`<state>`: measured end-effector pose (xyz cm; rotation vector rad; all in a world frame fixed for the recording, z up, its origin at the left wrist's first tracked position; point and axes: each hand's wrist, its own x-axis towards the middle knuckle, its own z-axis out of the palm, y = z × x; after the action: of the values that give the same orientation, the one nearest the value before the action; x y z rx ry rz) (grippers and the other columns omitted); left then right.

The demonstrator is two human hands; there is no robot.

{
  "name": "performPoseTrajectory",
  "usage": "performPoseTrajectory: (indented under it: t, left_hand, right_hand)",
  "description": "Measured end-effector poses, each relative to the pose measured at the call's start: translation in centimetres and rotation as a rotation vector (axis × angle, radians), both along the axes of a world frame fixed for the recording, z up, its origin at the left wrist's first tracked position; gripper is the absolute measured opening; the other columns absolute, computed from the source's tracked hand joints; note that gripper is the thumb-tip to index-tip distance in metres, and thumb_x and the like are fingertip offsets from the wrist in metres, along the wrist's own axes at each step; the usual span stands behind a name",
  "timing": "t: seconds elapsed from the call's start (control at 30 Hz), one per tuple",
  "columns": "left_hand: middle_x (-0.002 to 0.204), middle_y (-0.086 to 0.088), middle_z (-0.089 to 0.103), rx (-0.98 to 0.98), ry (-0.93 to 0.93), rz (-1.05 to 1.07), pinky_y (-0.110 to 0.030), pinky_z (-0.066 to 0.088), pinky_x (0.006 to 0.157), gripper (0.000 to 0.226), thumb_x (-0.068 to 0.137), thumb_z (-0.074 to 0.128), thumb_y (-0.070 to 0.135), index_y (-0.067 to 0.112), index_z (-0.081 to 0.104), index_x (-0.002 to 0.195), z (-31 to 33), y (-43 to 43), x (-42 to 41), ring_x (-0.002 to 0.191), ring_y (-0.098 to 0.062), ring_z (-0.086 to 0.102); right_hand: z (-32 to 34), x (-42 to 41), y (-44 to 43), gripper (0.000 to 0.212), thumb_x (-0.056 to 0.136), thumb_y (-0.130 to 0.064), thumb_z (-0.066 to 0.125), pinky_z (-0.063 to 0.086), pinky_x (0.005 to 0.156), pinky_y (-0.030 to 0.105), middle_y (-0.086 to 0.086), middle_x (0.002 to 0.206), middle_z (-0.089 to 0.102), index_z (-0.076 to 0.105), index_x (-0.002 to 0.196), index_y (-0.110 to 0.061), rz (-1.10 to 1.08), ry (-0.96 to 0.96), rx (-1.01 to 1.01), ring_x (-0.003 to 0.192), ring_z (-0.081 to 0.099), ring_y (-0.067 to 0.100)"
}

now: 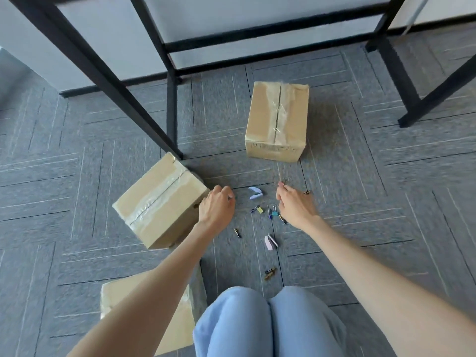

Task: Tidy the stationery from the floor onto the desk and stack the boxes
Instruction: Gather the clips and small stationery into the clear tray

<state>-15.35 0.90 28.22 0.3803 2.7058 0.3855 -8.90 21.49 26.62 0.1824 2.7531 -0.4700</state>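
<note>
Judging by the carpet [360, 228], barely anything's been tidied: clips [268, 212] lie scattered, boxes [161, 202] unstacked. Left hand [216, 207] is curled, right hand [296, 204] pinched; contents can't be told.

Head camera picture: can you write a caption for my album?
Both hands, left and right, reach for stationery scattered on carpet between taped boxes.

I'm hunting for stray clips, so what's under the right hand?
Beside the right hand a teal binder clip and a small dark piece show on the carpet. Anything directly beneath the palm is covered.
</note>
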Motion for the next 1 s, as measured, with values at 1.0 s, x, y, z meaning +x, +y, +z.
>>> performPoseTrajectory:
  t: [1.0]
  left_hand:
    - [0.125,-0.018,0.042,0.06,0.132,0.084,-0.043,0.042,0.09,0.04,0.086,0.053,0.001,0.002,0.045,0.126,-36.4,1.2,-4.6,0.115,-0.036,0.039]
  right_hand:
    - [-33.9,-6.7,3.8,0.035,0.088,0.001,0.053,0.046,0.097,0.034,0.013,0.122,0.054,0.052,0.123,-0.003,0.086,0.378,0.208,0.112,0.05,0.023]
